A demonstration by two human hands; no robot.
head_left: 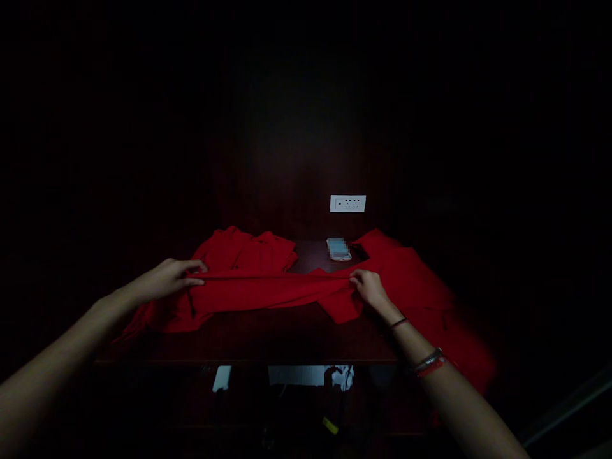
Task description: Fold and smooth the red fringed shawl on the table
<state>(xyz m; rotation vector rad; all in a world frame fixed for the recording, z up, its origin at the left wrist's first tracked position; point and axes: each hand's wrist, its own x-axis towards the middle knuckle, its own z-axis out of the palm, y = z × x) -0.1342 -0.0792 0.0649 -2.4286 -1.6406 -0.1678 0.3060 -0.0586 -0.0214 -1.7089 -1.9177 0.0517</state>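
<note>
Head view shows the left hand (176, 276) and right hand (371, 289) pinching red cloth (268, 294) taut over the tabletop (287, 338); level, even tension should keep its upper edge straight.

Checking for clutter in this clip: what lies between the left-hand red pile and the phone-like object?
Only bare dark tabletop, seen in the head view.

Left hand (179, 278) and right hand (369, 288) stretching red cloth (272, 290), dark table (229, 347), white socket panel (348, 203)
</note>
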